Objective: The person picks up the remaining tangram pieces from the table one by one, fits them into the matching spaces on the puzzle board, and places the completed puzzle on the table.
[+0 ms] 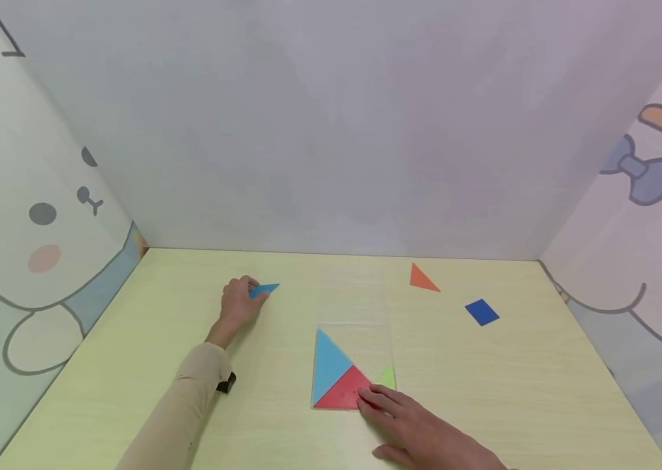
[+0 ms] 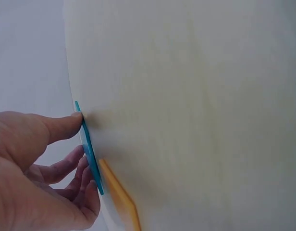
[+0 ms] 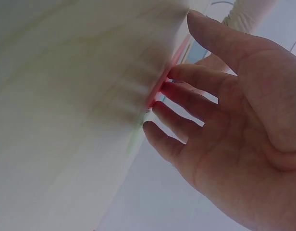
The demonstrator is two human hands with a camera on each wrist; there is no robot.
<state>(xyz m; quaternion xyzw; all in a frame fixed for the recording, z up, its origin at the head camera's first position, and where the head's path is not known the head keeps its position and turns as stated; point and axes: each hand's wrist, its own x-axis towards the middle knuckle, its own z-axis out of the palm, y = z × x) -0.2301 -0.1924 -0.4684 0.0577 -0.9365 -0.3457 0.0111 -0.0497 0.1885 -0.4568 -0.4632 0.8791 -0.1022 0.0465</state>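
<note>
Head view — left arm point(image 1: 177, 408) outstretched, hand point(image 1: 241, 302) pinching blue piece point(image 1: 264, 288).

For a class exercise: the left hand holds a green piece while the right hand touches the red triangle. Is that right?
The colour is wrong: the left hand holds a blue piece, as the head view shows. The right hand does touch the red triangle.

"How's the blue piece point(image 1: 263, 289)?"
"Thin, pinched in the left grip point(image 1: 241, 301), its tip between two and three o'clock."
"And the red triangle point(image 1: 339, 393)?"
"Flat, toward five o'clock from the blue, apex at twelve, its three-o'clock end covered by the right grip point(image 1: 413, 424)."
</note>
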